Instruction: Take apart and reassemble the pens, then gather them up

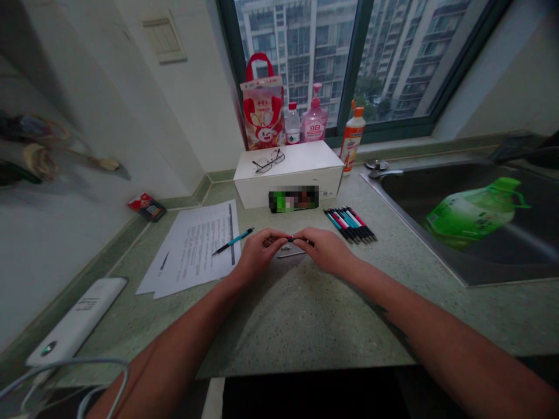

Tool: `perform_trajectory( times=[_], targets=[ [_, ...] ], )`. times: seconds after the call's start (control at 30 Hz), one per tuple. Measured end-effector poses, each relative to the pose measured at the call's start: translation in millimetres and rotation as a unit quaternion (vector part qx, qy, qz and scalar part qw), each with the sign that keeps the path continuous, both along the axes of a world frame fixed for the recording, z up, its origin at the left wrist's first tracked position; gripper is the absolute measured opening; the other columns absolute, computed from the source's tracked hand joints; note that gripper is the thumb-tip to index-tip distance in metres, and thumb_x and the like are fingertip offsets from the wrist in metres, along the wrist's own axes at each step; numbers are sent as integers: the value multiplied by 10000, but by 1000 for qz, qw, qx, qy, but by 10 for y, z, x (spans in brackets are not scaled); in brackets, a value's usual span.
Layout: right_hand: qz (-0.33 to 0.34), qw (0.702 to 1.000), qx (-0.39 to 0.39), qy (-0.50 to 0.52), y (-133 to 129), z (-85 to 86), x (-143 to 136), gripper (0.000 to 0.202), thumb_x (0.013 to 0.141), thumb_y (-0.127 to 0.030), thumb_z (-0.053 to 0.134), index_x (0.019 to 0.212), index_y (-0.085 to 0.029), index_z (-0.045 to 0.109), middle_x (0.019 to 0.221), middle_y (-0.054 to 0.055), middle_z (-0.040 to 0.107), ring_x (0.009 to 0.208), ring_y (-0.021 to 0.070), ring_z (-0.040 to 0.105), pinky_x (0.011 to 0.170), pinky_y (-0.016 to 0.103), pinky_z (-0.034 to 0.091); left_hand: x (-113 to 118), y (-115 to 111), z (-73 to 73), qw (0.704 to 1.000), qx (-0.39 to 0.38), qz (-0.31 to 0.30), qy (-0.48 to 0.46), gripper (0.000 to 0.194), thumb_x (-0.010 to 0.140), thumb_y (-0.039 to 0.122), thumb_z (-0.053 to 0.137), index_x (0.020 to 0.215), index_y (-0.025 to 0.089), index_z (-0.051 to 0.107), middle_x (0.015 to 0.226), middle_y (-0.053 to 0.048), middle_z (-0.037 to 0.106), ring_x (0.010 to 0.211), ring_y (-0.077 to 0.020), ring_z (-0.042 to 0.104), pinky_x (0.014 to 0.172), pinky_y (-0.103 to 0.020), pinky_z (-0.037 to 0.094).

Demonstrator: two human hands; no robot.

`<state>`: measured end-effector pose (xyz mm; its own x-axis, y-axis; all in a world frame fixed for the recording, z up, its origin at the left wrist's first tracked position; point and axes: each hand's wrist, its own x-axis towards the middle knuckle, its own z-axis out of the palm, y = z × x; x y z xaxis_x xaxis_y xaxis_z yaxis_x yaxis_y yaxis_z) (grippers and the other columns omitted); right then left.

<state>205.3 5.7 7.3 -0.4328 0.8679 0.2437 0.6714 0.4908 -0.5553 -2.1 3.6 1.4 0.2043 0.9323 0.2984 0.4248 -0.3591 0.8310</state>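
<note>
Over the middle of the counter, my left hand (pixel 257 251) and my right hand (pixel 326 249) meet fingertip to fingertip. Both are closed in a pinch on a small dark pen part (pixel 290 238) with a bit of red on it; the fingers hide most of it. Just below them a thin pale rod (pixel 292 254) lies on the counter. To the right of my right hand is a row of several pens (pixel 349 224) in blue, red, white and black. A single blue and black pen (pixel 233 241) rests across printed sheets (pixel 192 262) left of my left hand.
Behind the hands stands a white box (pixel 253 192) with eyeglasses (pixel 269 161) on top. Bottles, including an orange one (pixel 353 139), and a red bag (pixel 264 110) are by the window. A sink (pixel 419 256) at right holds a green jug (pixel 476 212). A white power strip (pixel 82 320) lies left.
</note>
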Motion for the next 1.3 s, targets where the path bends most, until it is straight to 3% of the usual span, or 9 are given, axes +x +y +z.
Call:
perform_trajectory(
  times=[0.2,0.3,0.43,0.63,0.73,1.07,1.3],
  targets=[
    [-39,999,-15,21,-3,-13,-1,207,905,-303,722,1085,-211,678,891,30,736,776,192,644,657,290,403,5,0,-4,1000,-2,-4,-6,90,874,231,712,929,181,762,875,-41,762,779,-176,700,733,-284,557],
    [-31,999,-10,18,0,-7,0,120,957,-305,650,1004,-200,687,903,39,735,797,194,640,670,294,392,9,-3,0,1000,-2,-5,-6,83,873,226,714,921,179,763,869,-47,763,779,-176,701,731,-279,562],
    [-18,1000,-12,0,-6,15,0,186,1009,-309,561,972,-196,704,948,60,736,848,203,646,696,303,396,8,-9,10,1000,-3,-6,0,83,877,224,705,919,182,763,871,-48,765,783,-179,704,733,-283,570],
    [-34,999,-18,15,-19,20,-1,196,908,-295,716,1083,-212,679,912,29,737,782,183,639,665,284,393,15,-16,21,1000,-7,-2,3,97,870,232,703,920,178,765,874,-54,767,773,-188,699,738,-306,574],
    [-22,1000,-18,10,-18,29,1,105,962,-284,638,1012,-208,692,942,40,737,824,185,639,691,285,393,18,-17,23,1000,-7,-5,7,93,873,231,703,917,179,767,881,-58,770,781,-189,698,754,-314,580],
    [-22,997,-22,-69,-14,70,2,308,1041,-348,490,869,-192,692,873,56,713,805,193,616,654,288,333,1,-13,11,1000,-6,-16,20,83,896,177,695,943,171,763,875,-53,760,778,-176,694,739,-292,558],
    [-22,998,-8,-50,2,19,24,185,999,-309,564,984,-222,727,1001,43,721,896,198,642,717,292,389,13,-43,-26,985,42,-87,143,86,860,133,726,912,197,752,868,-36,703,780,-173,623,737,-303,489]
  ],
)
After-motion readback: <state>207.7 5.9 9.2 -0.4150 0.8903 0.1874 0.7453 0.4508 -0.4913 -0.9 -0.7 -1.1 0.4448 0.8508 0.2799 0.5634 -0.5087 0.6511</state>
